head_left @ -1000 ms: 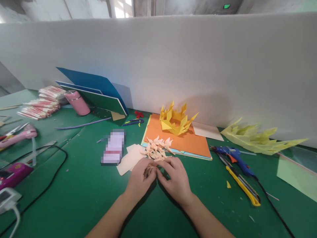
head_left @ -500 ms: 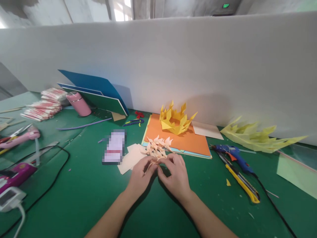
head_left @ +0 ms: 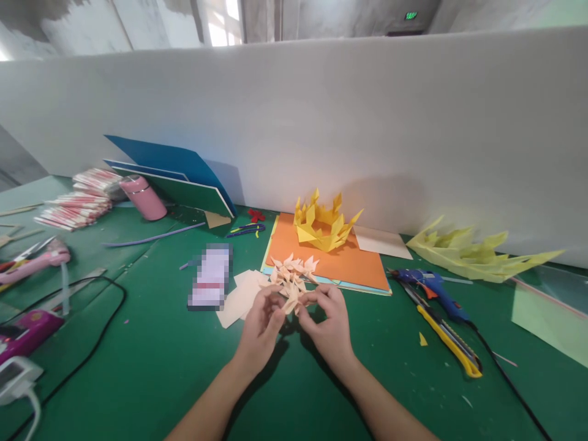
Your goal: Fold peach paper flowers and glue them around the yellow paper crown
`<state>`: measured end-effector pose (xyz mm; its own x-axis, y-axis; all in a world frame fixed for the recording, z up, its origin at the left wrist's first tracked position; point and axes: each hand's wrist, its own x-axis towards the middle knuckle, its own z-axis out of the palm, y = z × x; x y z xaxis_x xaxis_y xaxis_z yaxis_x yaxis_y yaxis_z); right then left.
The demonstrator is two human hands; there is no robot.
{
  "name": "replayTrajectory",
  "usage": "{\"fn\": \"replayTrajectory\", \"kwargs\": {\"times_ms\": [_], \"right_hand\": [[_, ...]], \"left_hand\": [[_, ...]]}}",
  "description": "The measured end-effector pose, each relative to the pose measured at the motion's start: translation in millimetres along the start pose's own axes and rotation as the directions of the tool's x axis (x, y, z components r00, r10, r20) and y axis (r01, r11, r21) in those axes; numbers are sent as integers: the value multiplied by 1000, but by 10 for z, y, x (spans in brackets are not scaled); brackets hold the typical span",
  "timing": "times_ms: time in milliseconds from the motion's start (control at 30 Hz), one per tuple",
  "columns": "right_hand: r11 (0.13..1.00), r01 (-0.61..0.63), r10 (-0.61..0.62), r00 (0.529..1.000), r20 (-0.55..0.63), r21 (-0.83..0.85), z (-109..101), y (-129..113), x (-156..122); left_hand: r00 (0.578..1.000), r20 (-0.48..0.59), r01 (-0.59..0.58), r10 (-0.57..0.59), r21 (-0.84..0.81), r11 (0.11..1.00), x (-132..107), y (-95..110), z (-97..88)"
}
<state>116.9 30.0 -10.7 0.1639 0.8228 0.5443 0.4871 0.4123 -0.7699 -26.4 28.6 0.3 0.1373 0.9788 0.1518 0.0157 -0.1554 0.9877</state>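
Note:
My left hand [head_left: 260,327] and my right hand [head_left: 328,324] meet over the green table [head_left: 151,355], fingers pinched on a small peach folded paper piece [head_left: 293,301] held between them. Just beyond my fingertips lies a cluster of peach folded paper points [head_left: 294,274], touching the piece I hold. Flat peach paper sheets [head_left: 241,295] lie to the left of my left hand. A yellow folded paper crown [head_left: 325,223] sits on an orange sheet [head_left: 342,260] behind the cluster.
A blue glue gun [head_left: 432,286] and yellow utility knife [head_left: 448,342] lie right of my hands, with pale yellow paper spikes [head_left: 478,257] behind. Left are a blurred card [head_left: 210,277], pink bottle [head_left: 143,197], black cable [head_left: 98,334] and blue boards [head_left: 179,174]. A white partition [head_left: 321,122] backs the table.
Both hands lifted slightly off the table and moved forward, raising the peach piece up to the cluster. Fingers have turned from pressing flat to pinching.

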Motion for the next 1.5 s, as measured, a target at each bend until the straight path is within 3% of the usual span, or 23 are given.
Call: {"fn": "replayTrajectory", "kwargs": {"times_ms": [67, 133, 200, 300, 400, 500, 633, 733, 933, 1067, 1367, 1500], "right_hand": [[979, -128, 133, 991, -25, 160, 0, 10, 12], [902, -260, 277, 961, 1, 346, 2, 7, 15], [751, -370, 384, 919, 94, 547, 8, -12, 5], [438, -492, 447, 845, 292, 753, 29, -59, -31], [241, -567, 421, 792, 442, 788, 59, -100, -73], [165, -637, 389, 744, 544, 753, 82, -118, -94], [50, -686, 417, 675, 609, 726, 98, -104, -90], [22, -703, 422, 651, 631, 710, 109, -77, -94], [-56, -721, 459, 596, 659, 691, 127, -62, -117], [-53, -730, 449, 592, 669, 681, 130, -71, -121], [-8, -754, 477, 574, 665, 657, 107, -77, -123], [-35, -749, 495, 562, 662, 661, 101, -87, -113]], "left_hand": [[999, -15, -37, 36, -76, 996, -5, 9, 9], [999, -32, -17, 14, -115, 993, -7, 18, 25], [998, -48, 42, -47, -103, 994, -8, 29, 46], [993, -60, 101, -103, -42, 994, -9, 44, 77], [997, -6, 75, -75, -34, 997, -14, 59, 97], [999, 33, 39, -39, -4, 999, -19, 76, 100], [1000, -6, -10, 11, 89, 996, -19, 110, 106], [1000, -5, 26, -26, 25, 999, -22, 129, 134], [978, 43, 208, -203, -187, 960, -22, 124, 177], [958, 40, 284, -283, -223, 933, -16, 140, 167], [954, 25, 296, -300, -262, 919, 6, 191, 170], [955, 43, 292, -292, -286, 913, 4, 167, 169]]}}
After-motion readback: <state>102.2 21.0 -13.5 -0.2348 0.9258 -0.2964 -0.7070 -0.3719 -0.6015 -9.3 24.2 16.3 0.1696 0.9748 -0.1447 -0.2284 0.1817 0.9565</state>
